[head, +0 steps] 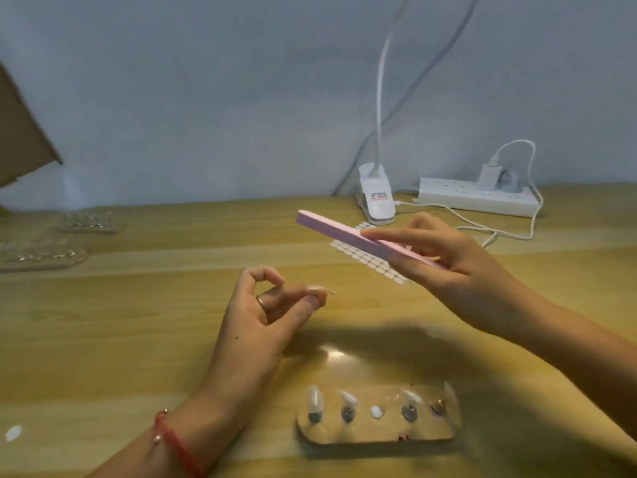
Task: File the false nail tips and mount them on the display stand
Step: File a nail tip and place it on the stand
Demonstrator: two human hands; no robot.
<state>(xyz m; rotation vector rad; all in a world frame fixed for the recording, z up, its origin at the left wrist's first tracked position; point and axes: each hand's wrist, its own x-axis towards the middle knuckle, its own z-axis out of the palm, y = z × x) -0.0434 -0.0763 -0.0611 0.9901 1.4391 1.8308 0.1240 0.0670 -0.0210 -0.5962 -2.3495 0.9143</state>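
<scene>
My left hand (272, 305) is raised over the middle of the wooden table and pinches a small clear false nail tip (322, 290) between thumb and fingertips. My right hand (444, 257) holds a long pink nail file (339, 232) up and to the right of it, its free end pointing left; file and tip are apart. Near the front edge lies the clear display stand (379, 432) with a row of pegs. Three pegs carry clear nail tips (315, 400), and one bears a white adhesive dot (375, 411).
A sheet of white adhesive dots (365, 258) lies under the right hand. A white clip lamp (375, 198) and a power strip (479, 198) with cables stand at the back right. Two more clear stands (41, 257) lie at the far left. One loose tip (13, 432) lies front left.
</scene>
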